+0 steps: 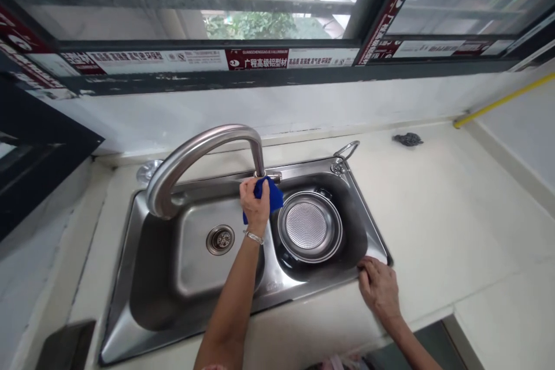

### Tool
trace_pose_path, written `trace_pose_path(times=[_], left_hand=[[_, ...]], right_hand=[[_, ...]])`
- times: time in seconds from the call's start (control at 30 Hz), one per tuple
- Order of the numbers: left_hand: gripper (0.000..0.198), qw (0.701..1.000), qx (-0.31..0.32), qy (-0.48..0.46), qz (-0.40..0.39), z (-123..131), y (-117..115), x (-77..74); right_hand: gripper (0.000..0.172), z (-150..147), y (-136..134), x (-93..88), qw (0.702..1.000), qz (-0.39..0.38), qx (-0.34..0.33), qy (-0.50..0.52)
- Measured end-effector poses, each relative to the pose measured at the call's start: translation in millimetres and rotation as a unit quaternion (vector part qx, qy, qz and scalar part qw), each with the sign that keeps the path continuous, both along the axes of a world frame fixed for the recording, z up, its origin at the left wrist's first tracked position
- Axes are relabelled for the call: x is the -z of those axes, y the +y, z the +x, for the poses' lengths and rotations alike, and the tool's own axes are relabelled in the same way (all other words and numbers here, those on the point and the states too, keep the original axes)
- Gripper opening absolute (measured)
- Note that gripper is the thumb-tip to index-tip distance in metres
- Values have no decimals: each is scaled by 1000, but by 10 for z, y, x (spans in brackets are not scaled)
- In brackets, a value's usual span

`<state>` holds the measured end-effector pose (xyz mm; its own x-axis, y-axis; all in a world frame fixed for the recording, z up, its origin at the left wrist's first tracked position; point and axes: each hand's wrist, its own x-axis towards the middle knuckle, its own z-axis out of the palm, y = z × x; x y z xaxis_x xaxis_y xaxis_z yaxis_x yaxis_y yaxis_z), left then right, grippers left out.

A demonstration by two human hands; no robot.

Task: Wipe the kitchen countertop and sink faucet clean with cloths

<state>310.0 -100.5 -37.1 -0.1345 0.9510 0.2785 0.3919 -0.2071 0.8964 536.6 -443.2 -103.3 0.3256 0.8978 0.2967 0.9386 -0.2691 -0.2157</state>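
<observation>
My left hand (254, 202) is closed around a blue cloth (276, 196). It holds the cloth against the base of the steel faucet (203, 137), behind the divider of the double sink (271, 277). My right hand (380, 288) rests at the front right corner of the sink, its fingers curled over the rim and its tips partly hidden. Between the hands, in the right basin, sits a round steel pan with a dimpled plate (306, 225). Dark handles show beside it. The left basin has a drain strainer (220, 240) in its floor.
A clear glass-like item (148, 171) stands behind the sink at left. A wire loop (347, 150) rises at the back right corner. On the right counter (459, 202) lies a crumpled dark bag (407, 139). A yellow pipe (505, 101) runs along the right wall.
</observation>
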Motion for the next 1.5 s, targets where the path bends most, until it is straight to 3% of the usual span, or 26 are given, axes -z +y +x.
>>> trace_pose_path(times=[0.13,0.23,0.3,0.43,0.6,0.93,1.3,1.5], left_hand=[[21,999,-22,48,-4,92,57,-21],[40,996,-81,45,-19,141,129,-48],[52,996,-73,44,-29,144,190,-82],[38,986,-5,121,-114,136,319,-161],[31,971,-34,197,-130,212,392,-126],[31,992,-4,109,-69,230,341,176],[39,995,-43,56,-77,359,308,207],[32,989,-66,77,-107,404,331,167]], right_hand=[[19,-14,8,-5,1000,13,5,2],[18,-21,5,0,1000,8,8,11],[18,-19,2,9,1000,6,11,12],[18,-5,-3,18,1000,7,10,4],[17,2,-2,2,1000,-1,-3,-1],[17,-22,13,-45,1000,-12,10,23],[18,-21,-10,-16,1000,-10,5,18],[18,-21,-11,-30,999,-15,12,27]])
